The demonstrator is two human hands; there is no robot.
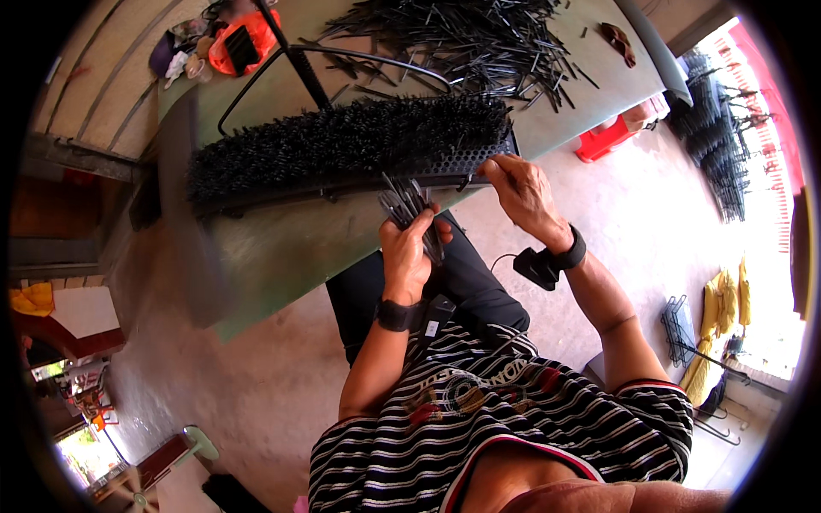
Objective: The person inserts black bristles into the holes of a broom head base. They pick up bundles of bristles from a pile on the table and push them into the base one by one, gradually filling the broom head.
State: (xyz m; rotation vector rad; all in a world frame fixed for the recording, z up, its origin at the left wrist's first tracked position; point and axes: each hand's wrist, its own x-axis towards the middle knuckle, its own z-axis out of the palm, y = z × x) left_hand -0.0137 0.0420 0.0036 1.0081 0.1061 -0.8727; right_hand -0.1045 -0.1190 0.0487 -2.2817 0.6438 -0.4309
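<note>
A bundle of thin black sticks (405, 201) fans up out of my left hand (406, 255), whose fingers are wrapped round it. Just beyond lies a long black holder (466, 161) with rows of small holes, along the table's near edge. Black upright pieces (342, 137) stand packed over most of it, and bare holes show toward its right end. My right hand (526, 198) is by that end, thumb and fingertips pinched together at the holder's near corner. Whatever is between those fingertips is too small to make out.
The green table (274, 265) bears a loose heap of black sticks (470, 38) at the back. A black metal stand (304, 73) rises behind the holder. An orange bag (227, 51) with a dark phone-like object lies back left. A red stool (605, 139) stands at the right.
</note>
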